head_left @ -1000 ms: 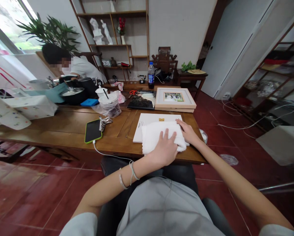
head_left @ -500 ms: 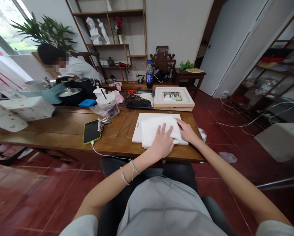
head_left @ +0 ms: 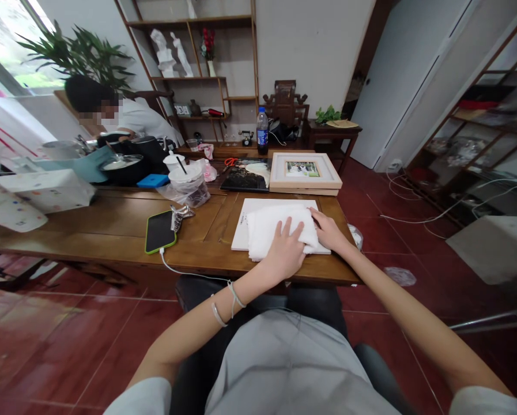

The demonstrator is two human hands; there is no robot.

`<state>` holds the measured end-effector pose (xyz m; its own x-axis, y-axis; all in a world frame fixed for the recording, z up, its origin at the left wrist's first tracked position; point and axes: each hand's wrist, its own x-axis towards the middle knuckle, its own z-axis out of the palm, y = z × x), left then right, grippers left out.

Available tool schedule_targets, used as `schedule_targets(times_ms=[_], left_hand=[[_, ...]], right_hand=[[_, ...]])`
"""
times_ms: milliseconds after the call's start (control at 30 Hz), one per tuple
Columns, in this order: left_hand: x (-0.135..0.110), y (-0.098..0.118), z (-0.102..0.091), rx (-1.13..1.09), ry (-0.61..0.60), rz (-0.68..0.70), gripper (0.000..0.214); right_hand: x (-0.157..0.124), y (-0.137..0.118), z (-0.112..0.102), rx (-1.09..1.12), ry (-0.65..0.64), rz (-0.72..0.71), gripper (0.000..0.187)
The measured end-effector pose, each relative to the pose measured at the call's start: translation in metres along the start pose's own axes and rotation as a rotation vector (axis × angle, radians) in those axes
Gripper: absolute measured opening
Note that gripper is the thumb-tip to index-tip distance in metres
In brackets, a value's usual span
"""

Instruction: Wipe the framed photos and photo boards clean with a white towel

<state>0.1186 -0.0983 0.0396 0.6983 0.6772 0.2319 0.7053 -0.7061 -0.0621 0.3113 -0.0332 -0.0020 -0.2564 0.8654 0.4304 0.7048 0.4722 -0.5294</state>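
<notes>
A folded white cloth point(head_left: 271, 227) lies on a flat white board point(head_left: 258, 208) near the front edge of the wooden table point(head_left: 111, 222). My left hand point(head_left: 286, 253) rests flat on the cloth's near right part, fingers stretched out. Beside it, my right hand point(head_left: 329, 230) lies at the cloth's right edge, fingers extended and touching the cloth and board.
A phone in a green case point(head_left: 160, 230) with a cable lies left of the board. Behind it are a framed photo point(head_left: 305, 171), a dark picture point(head_left: 246, 176), a plastic cup in a bag point(head_left: 189, 184) and a bottle point(head_left: 262, 132). Another person point(head_left: 124, 118) sits at the far left.
The cloth has slid away from the table's front edge and further onto the board under my left hand. In the last half second nothing has visibly moved.
</notes>
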Motion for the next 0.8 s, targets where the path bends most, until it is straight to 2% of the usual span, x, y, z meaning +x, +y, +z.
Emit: schedule_targets(times_ms=[200,400,500,633,800], left_hand=[[0.016,-0.014,0.000,-0.006,-0.036,-0.006,0.031],[0.045,-0.037,0.016,0.010,-0.018,-0.049,0.037],[0.051,-0.041,0.020,0.022,0.003,-0.066,0.037],[0.046,-0.029,0.013,0.054,-0.024,-0.092,0.035],[0.018,0.012,-0.007,0.106,-0.097,-0.075,0.036]], right_hand=[[0.001,0.001,0.001,-0.019,0.001,0.006,0.046],[0.001,-0.002,0.001,-0.034,0.014,-0.021,0.049],[0.001,-0.003,0.001,-0.030,0.019,-0.011,0.048],[0.001,0.000,0.002,-0.013,0.021,-0.011,0.050],[0.000,0.005,0.002,0.002,-0.013,0.031,0.048]])
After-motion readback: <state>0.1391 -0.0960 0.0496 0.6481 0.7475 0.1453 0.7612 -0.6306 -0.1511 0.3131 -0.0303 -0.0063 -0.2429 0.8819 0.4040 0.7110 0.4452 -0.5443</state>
